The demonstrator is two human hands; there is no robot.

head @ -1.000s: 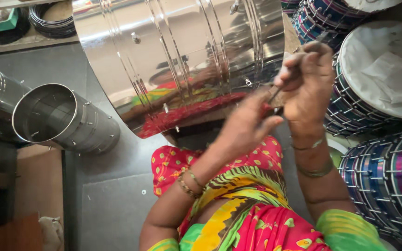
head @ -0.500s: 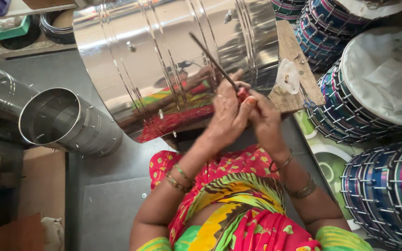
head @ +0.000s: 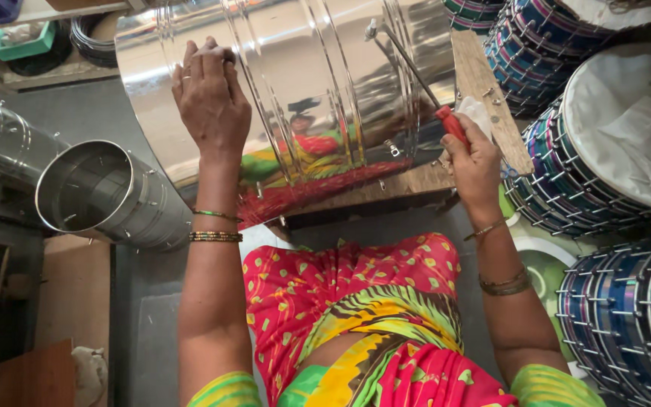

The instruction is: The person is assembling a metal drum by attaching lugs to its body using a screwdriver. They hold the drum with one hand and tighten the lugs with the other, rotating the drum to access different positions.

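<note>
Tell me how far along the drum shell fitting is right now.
Done: at least one small bracket already sits on the steel shell. In hand: the left hand lies flat on the shell while the right hand grips a red-handled screwdriver, tip at a fitting near the rim. Left: I cannot tell how many fittings remain.

Soft, even daylight fills the room, throwing white glare and mirror reflections across the polished steel drum shell [head: 303, 90], with only faint shadows beneath it, everything sharp, though lines bow outward toward the edges.
</note>
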